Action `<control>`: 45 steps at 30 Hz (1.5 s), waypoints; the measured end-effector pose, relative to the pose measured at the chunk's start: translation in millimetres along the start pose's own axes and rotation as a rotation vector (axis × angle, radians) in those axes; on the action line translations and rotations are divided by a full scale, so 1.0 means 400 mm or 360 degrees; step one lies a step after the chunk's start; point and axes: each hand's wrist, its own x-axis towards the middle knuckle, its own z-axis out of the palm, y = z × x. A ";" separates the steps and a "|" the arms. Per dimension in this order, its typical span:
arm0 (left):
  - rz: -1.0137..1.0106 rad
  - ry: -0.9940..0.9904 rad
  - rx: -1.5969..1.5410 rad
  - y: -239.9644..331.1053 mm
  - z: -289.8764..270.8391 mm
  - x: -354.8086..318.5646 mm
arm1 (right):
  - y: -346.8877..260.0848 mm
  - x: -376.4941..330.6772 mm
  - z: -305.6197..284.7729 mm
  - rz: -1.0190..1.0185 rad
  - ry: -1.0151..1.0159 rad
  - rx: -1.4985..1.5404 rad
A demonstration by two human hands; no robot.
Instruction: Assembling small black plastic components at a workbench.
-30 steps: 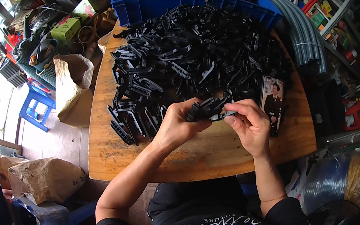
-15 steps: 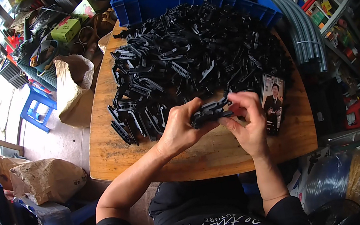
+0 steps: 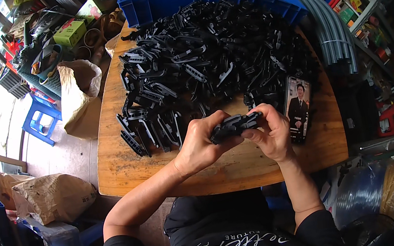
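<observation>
Over the near part of the wooden table, my left hand (image 3: 199, 143) grips black plastic parts (image 3: 232, 127), which look like several long slim pieces bunched side by side. At the right end of the bunch, my right hand (image 3: 274, 132) pinches it between thumb and fingers. Just beyond both hands spreads a large heap of similar black plastic parts (image 3: 186, 53), some with grey ribbed strips. A few of these pieces (image 3: 150, 132) stand side by side left of my left hand. My palms and fingers partly hide the held parts.
A phone (image 3: 299, 110) with a lit screen leans by the heap, right of my right hand. Blue plastic bins (image 3: 171, 0) stand behind the heap. The wooden table (image 3: 133, 175) has a curved near edge. Paper sacks (image 3: 55, 195) and a blue stool (image 3: 41, 118) are at the left.
My right fingers, raised and apart at the bunch's right end before, now close around that end. The held parts look more level and aligned. The view has shifted slightly.
</observation>
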 end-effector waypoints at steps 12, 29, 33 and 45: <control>-0.0094 -0.0354 -0.0436 -0.020 0.012 0.009 | -0.012 -0.036 0.013 0.0145 -0.0135 -0.0014; 0.0142 0.0282 0.1638 -0.080 -0.067 0.107 | 0.068 0.606 -0.404 0.0545 0.0647 0.0831; 0.0141 0.0207 0.1661 -0.133 -0.058 0.121 | 0.076 0.731 -0.525 0.0390 0.0690 0.0490; -0.0665 0.0102 -0.1014 -0.030 -0.120 0.071 | 0.069 0.068 -0.045 -0.0147 -0.0300 -0.1803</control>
